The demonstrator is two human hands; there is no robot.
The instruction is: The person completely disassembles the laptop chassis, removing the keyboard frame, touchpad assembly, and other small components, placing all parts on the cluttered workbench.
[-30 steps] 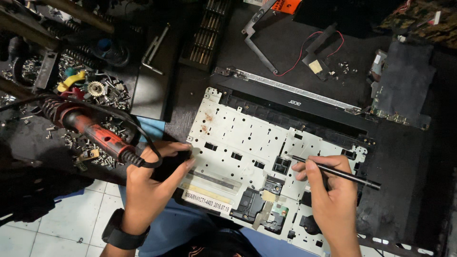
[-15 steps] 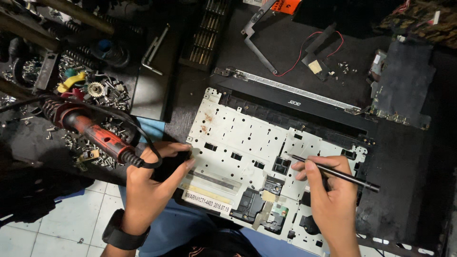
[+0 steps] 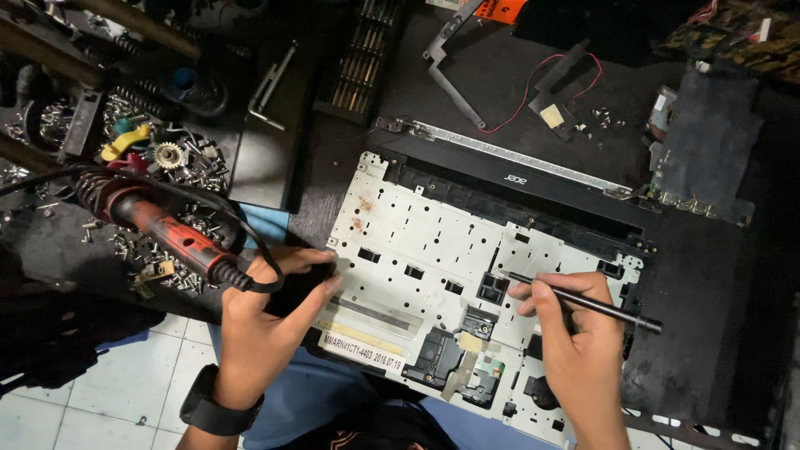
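Left hand (image 3: 267, 325) gripping red soldering iron (image 3: 179, 242), right hand (image 3: 575, 342) clasping black stylus (image 3: 583, 302) over metal keyboard plate (image 3: 433, 242).

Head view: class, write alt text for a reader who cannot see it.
Two hands work on a white metal laptop plate: the left hand grips a red soldering iron, the right hand holds a thin black tool to the plate. Screws litter the dark bench.

soldering iron (image 3: 167, 237) left of keyboard plate (image 3: 433, 242), hinge bar (image 3: 517, 158) behind it
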